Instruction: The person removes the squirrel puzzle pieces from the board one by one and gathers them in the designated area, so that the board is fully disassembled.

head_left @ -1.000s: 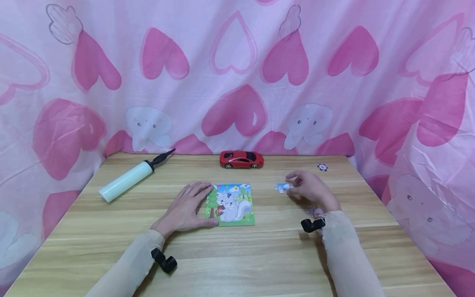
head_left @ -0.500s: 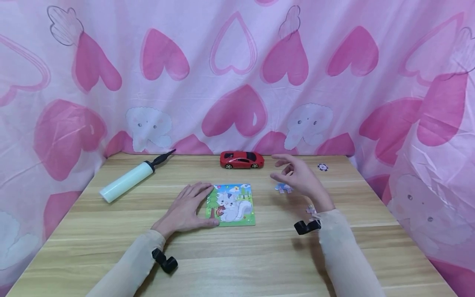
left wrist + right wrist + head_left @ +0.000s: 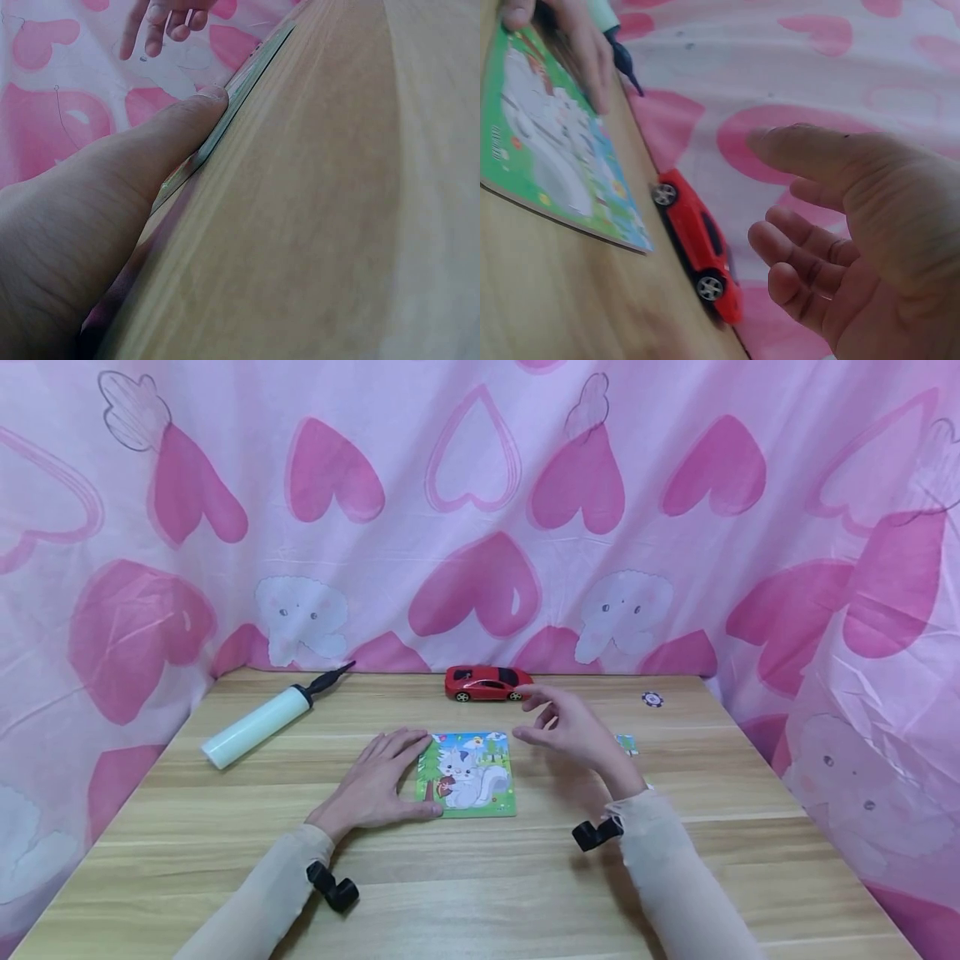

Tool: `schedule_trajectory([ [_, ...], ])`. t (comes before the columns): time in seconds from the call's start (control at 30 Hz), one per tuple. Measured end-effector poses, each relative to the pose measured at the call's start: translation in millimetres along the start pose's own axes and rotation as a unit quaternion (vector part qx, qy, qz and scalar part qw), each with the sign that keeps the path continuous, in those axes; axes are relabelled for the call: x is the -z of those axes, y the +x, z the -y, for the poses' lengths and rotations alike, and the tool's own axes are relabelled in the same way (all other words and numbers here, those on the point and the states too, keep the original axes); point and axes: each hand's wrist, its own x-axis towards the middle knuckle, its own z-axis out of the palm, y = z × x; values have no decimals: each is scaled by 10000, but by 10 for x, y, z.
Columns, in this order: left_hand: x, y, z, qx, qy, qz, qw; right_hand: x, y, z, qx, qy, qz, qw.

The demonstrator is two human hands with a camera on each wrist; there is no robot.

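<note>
A square picture puzzle point(image 3: 480, 777) with a grey squirrel on green lies mid-table. My left hand point(image 3: 375, 781) rests at its left side, fingers stretched toward the far left corner and thumb on the near left corner. In the left wrist view, the thumb point(image 3: 180, 124) lies along the puzzle's thin edge. Above the table, right of the puzzle, hovers my right hand point(image 3: 566, 731); thumb and index finger are apart with nothing between them. Beyond its wrist a small puzzle piece point(image 3: 627, 744) shows; the other loose pieces are mostly hidden by the hand and arm.
Behind the puzzle a red toy car point(image 3: 487, 683) stands by the curtain point(image 3: 480, 527). A pale hand pump point(image 3: 258, 727) with a black nozzle lies at the left. At the back right is a round chip point(image 3: 652, 699).
My right hand has lifted away from the loose puzzle pieces, leaving them on the table, and moved left toward the squirrel puzzle. The left hand has stayed in place.
</note>
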Motion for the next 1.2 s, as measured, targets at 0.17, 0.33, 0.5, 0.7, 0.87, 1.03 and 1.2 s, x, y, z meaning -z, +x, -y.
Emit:
schedule_trajectory([
  [0.17, -3, 0, 4, -10, 40, -14, 10000, -171, 25, 18, 198, 148, 184, 9995],
  [0.33, -5, 7, 2, -14, 36, 5, 10000, -324, 32, 23, 454, 223, 351, 9981],
  [0.5, 0, 11, -2, -12, 16, 9, 10000, -453, 18, -6, 327, 291, 682, 9967],
  [0.7, 3, 4, -7, -7, 59, 24, 10000, -597, 16, -21, 208, 473, 945, 9942],
  [0.87, 0, -2, -8, -3, 50, 20, 10000, -690, 0, -15, -117, 494, 1033, 9934],
  [1.03, 1, -6, -13, 38, -2, 45, 10000, -736, -24, 4, -322, 468, 1075, 9926],
  [1.2, 4, -2, -17, 39, -6, 58, 10000, -764, -36, 4, -249, 340, 1121, 9928],
])
